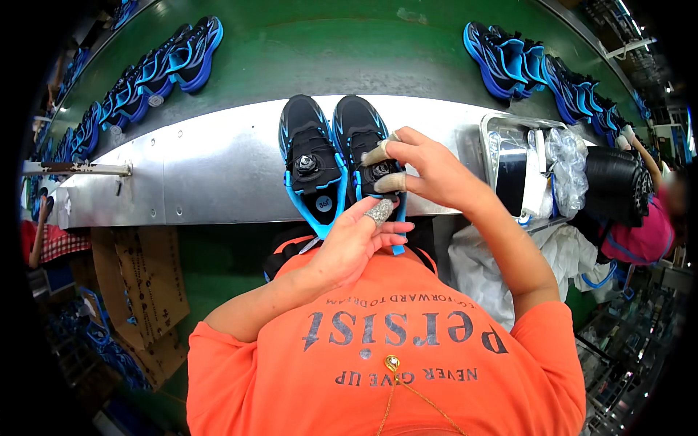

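Two black shoes with blue soles stand side by side, toes away from me, on a metal shelf (218, 167). The left shoe (309, 156) is untouched. My right hand (429, 171), with tape on two fingertips, pinches the round dial on the tongue of the right shoe (358, 131). My left hand (352, 243), one finger wrapped in grey tape, is curled at the heel of that same shoe, where a blue heel strip (398, 248) hangs down. My orange shirt fills the lower part of the view.
Behind the shelf runs a green conveyor belt (327, 43) with rows of blue shoes at far left (156, 69) and far right (523, 62). A metal tray (509, 127) with clear plastic bags sits to the right. Cardboard boxes (142, 283) lie lower left. Another person in pink (647, 232) is at the right edge.
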The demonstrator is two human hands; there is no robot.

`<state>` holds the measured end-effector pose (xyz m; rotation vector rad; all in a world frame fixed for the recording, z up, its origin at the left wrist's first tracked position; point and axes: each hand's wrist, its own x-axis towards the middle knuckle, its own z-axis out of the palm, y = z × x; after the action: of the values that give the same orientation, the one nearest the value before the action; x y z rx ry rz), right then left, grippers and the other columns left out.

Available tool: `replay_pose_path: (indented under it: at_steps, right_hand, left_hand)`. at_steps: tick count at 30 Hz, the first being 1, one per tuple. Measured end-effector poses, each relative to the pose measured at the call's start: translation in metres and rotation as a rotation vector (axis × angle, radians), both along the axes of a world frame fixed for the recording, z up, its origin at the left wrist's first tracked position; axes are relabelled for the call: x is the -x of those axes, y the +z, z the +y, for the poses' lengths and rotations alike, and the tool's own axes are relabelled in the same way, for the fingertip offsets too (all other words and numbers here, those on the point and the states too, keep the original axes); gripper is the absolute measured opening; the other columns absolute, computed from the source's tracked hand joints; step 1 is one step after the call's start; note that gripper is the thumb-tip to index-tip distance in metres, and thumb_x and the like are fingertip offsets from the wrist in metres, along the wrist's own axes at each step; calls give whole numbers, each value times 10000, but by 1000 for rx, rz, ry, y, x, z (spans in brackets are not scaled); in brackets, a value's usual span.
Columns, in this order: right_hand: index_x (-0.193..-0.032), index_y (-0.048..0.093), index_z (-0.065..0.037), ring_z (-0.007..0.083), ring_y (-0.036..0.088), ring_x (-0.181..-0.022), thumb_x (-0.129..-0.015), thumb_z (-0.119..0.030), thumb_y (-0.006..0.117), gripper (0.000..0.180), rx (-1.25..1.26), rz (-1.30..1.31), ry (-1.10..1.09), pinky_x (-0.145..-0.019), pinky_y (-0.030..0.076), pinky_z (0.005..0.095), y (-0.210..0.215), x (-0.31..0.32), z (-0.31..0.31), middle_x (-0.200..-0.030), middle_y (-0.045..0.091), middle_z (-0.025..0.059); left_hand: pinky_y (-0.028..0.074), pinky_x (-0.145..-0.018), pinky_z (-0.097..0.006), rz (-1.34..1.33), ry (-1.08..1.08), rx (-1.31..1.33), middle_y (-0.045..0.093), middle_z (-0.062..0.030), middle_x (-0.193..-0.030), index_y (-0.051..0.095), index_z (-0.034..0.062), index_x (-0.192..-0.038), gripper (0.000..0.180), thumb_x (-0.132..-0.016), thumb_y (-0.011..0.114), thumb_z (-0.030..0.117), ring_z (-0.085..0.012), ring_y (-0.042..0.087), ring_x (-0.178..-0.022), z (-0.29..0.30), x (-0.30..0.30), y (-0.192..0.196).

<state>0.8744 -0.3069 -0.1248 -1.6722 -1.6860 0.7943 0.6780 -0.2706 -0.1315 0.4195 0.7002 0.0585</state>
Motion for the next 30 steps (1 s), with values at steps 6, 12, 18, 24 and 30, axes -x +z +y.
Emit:
replay_pose_path:
  at_steps: [6, 12, 18, 24, 30]
  right_hand:
    - [-1073, 704, -86, 272, 613, -914, -771, -150, 760, 315, 156, -132, -36, -796, 506, 358, 0, 8, -1, -985, 586, 98]
    - [-1046, 709, -106, 277, 615, -833, -777, -201, 752, 289, 4, 36, 22, -722, 503, 359, -8, -4, -1, -903, 594, 107]
    - [-1052, 707, -95, 263, 608, -904, -741, -171, 780, 328, 202, -214, -109, -783, 508, 353, 0, 10, -2, -958, 571, 92]
    - [-969, 703, -74, 288, 598, -871, -742, -168, 768, 254, 67, 123, 8, -749, 501, 359, -10, 2, -1, -891, 583, 116]
    - [-1063, 725, -117, 215, 574, -792, -748, -213, 784, 335, 67, -112, -173, -704, 480, 311, -14, 3, -10, -867, 594, 82]
  left_hand:
    - [528, -900, -380, 6, -7, -11, 481, -138, -1400, 435, -25, -1346, 344, -1048, 399, 143, -300, 598, -1148, -1, -1, -1]
    - [530, -894, -378, -23, -2, -9, 482, -136, -1404, 447, -18, -1335, 332, -1049, 401, 144, -296, 599, -1150, -1, -1, -4]
    - [533, -891, -373, -12, -7, -19, 491, -129, -1397, 449, -18, -1327, 324, -1050, 404, 143, -295, 605, -1141, -1, -3, -6]
    - [532, -889, -376, 0, -27, -7, 478, -132, -1413, 436, -29, -1336, 339, -1048, 408, 148, -303, 605, -1139, 0, -3, -4]
    - [534, -888, -372, 1, -39, -14, 442, -179, -1446, 382, -52, -1394, 403, -1032, 428, 120, -314, 608, -1135, 2, -1, -1]
